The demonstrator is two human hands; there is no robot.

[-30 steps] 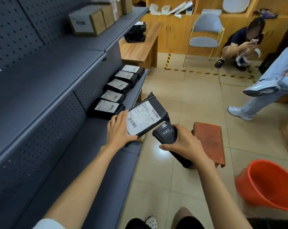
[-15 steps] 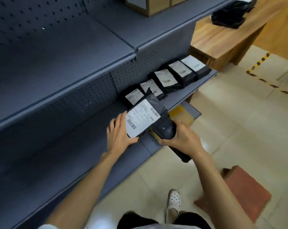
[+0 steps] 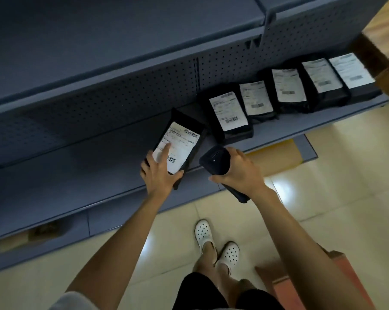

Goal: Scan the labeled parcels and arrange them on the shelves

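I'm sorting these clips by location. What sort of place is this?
Probably a parcel depot or stockroom: blue metal shelving with pegboard backs, a row of labeled black parcels, and a handheld scanner in the right hand.

Glossy beige tiled floor [image 3: 336,166], wooden furniture [image 3: 383,25] top right

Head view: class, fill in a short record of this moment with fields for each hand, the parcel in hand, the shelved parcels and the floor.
left hand: left hand holds the black labeled parcel, forefinger lying on its label
right hand: right hand grips the handheld scanner
parcel in hand: tilted over the shelf, label up
shelved parcels: row of five parcels, labels up
floor: white clogs, tan tiles
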